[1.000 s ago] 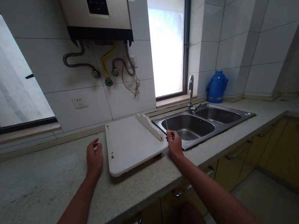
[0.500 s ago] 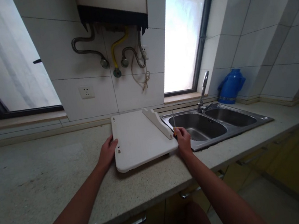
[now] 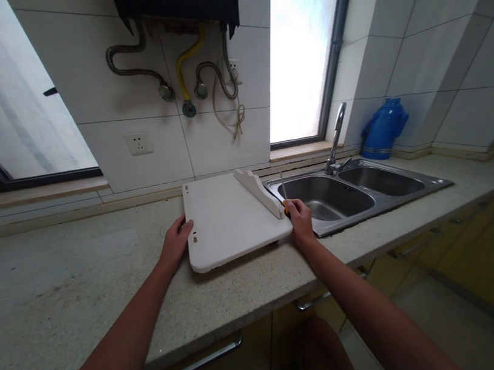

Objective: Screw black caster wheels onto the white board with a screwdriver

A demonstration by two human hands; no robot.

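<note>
A flat white board (image 3: 229,224) lies on the countertop, with small holes along its left edge. Across its right side stands a raised white piece (image 3: 260,193) with a curved edge. My left hand (image 3: 178,242) grips the board's left edge, thumb on top and fingers mostly hidden. At the right edge, my right hand (image 3: 300,219) is closed around a screwdriver (image 3: 282,185), whose thin shaft points upward and whose orange handle is mostly covered. This hand also appears to touch the board's right front corner.
A double steel sink (image 3: 348,223) with a faucet (image 3: 337,141) sits right of the board. Behind it, a blue thermos-like jug (image 3: 384,129) stands in the corner. A water heater (image 3: 175,2) with hoses hangs on the wall. The counter's front edge (image 3: 248,325) runs above drawers with metal handles.
The view has tilted slightly downward, so everything on the wall sits higher in the picture. Both hands stay in about the same places on the board, and the screwdriver is still held.
</note>
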